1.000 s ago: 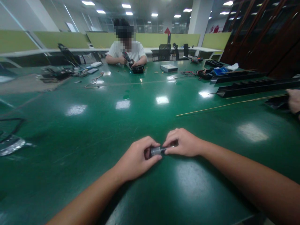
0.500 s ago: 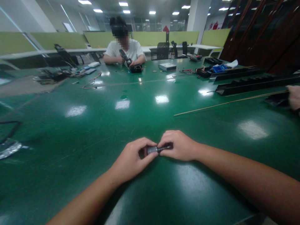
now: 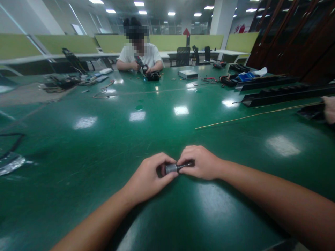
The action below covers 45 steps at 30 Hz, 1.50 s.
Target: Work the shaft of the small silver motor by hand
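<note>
Just above the green table (image 3: 110,146), a small grey metal cylinder with a thin dark shaft (image 3: 171,168) lies level between my two hands. My left hand (image 3: 150,174) has its thumb and fingers closed round the cylinder's wide grey body, and the palm hides its left end. The dark shaft end is pinched between the thumb and fingers of my right hand (image 3: 197,162). Both hands almost meet at the fingertips. What exact kind of part this is, I cannot make out.
Across the table a person (image 3: 141,57) handles a dark tool over a black device (image 3: 152,76). Long black metal channels (image 3: 282,94) and a thin yellowish rod (image 3: 235,119) lie right, near another person's hand (image 3: 329,108). A white-grey box (image 3: 187,74) sits at the back; electronics clutter (image 3: 62,82) lies back left.
The view has shifted very slightly. Both hands keep their hold, and slightly more of the grey cylinder shows between my left thumb and fingers.
</note>
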### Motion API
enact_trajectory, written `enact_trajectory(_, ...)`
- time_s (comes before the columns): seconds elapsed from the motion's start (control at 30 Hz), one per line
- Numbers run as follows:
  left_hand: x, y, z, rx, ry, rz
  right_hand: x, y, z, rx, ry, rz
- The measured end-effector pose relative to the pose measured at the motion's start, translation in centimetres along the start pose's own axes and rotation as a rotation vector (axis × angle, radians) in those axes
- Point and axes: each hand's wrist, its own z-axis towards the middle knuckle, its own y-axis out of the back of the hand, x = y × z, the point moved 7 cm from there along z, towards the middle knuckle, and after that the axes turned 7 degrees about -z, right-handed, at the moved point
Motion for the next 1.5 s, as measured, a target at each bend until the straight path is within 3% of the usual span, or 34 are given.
enact_trajectory(0.57,0.1,-0.1,-0.1,0.019,-0.002,-0.011,-0.5,0.9,-0.3,0.006,-0.026,-0.041)
enact_trajectory(1.07,0.2,-0.2,-0.2,0.016,0.005,-0.020,-2.1,2.0,-0.6,0.132,-0.072,0.004)
enact_trajectory(1.33,0.1,-0.1,-0.2,0.007,0.002,-0.029,-4.2,2.3,-1.1,0.220,-0.194,0.079)
enact_trajectory(1.5,0.0,-0.1,-0.2,0.000,-0.005,-0.024,-4.1,2.1,-1.1,0.239,-0.175,0.096)
